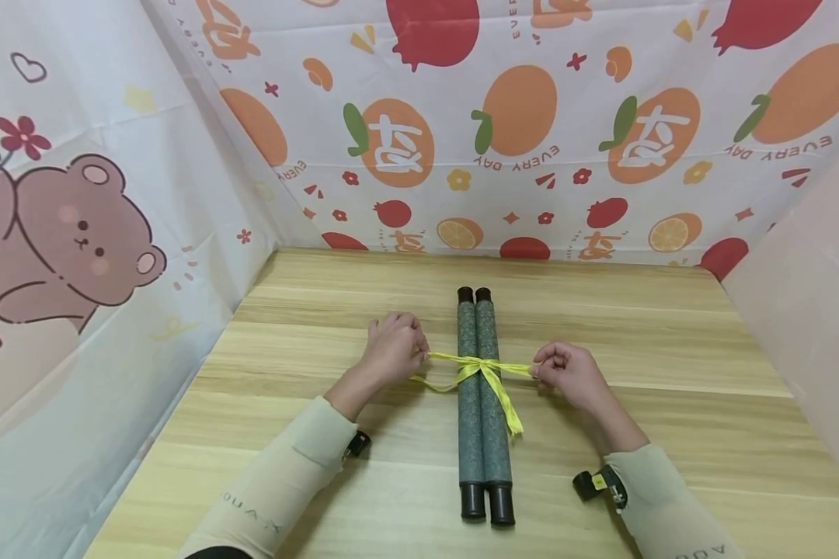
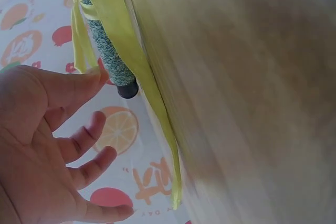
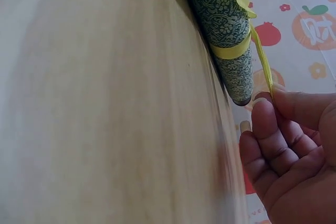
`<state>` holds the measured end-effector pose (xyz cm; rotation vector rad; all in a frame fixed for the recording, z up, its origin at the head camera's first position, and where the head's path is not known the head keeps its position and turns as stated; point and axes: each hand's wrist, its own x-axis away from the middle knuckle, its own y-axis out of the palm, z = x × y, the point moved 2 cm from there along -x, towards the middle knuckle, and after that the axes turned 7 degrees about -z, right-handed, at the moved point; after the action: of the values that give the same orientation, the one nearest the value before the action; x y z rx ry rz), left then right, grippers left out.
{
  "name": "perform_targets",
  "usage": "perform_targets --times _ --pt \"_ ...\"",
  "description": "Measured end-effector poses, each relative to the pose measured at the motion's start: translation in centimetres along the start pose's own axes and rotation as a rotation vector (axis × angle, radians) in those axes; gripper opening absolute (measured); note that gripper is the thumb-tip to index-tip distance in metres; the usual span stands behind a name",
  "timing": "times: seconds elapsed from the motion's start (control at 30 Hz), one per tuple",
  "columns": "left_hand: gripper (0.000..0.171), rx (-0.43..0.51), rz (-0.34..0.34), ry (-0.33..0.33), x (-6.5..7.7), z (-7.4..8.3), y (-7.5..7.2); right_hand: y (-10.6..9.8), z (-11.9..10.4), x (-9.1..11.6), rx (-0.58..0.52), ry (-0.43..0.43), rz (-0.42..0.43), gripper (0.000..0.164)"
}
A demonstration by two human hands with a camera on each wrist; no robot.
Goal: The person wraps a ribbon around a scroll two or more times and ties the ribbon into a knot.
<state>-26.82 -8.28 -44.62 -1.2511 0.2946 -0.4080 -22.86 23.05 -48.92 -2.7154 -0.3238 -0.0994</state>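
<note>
Two rolled scrolls [image 1: 469, 435] with green patterned backing and dark end knobs lie side by side on the table. A yellow ribbon [image 1: 491, 376] goes around both and is knotted over their middle, with loose tails hanging down. My left hand [image 1: 394, 348] pinches a ribbon part on the left between thumb and finger, its other fingers spread in the left wrist view. On the other side my right hand [image 1: 569, 374] pinches another ribbon part between thumb and forefinger. Both held parts stretch outward from the knot. One free tail [image 2: 167, 124] runs down beside the scroll in the left wrist view.
The wooden table [image 1: 601, 481] reaches back to a fruit-print cloth [image 1: 454, 186]. A bear-print cloth [image 1: 203, 171] hangs at the left and a pale wall [image 1: 811, 256] stands at the right. Small black cameras [image 1: 589, 485] sit at both wrists.
</note>
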Motion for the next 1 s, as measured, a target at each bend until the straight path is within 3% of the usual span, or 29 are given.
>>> perform_targets --times 0.2,0.37,0.5,0.77,1.0 --pt "0.008 -0.056 0.020 0.022 0.1 0.0 0.0 0.2 0.1 -0.4 -0.106 0.050 -0.028 0.022" --pt "0.012 -0.027 0.022 0.033 0.3 -0.3 -0.5 -0.1 -0.4 -0.8 -0.123 0.040 0.020 0.024" --pt "0.017 0.008 0.015 0.001 0.5 -0.9 -1.3 -0.4 -1.0 -0.9 -0.112 0.038 0.059 0.033" --pt "0.030 0.069 0.001 -0.065 0.7 -2.5 -2.2 -1.3 -0.5 -0.9 -0.026 0.051 0.061 0.042" --pt "0.030 0.101 0.074 -0.094 -0.6 -3.0 -3.4 -4.5 -0.6 -2.0 0.256 0.007 0.069 0.039"
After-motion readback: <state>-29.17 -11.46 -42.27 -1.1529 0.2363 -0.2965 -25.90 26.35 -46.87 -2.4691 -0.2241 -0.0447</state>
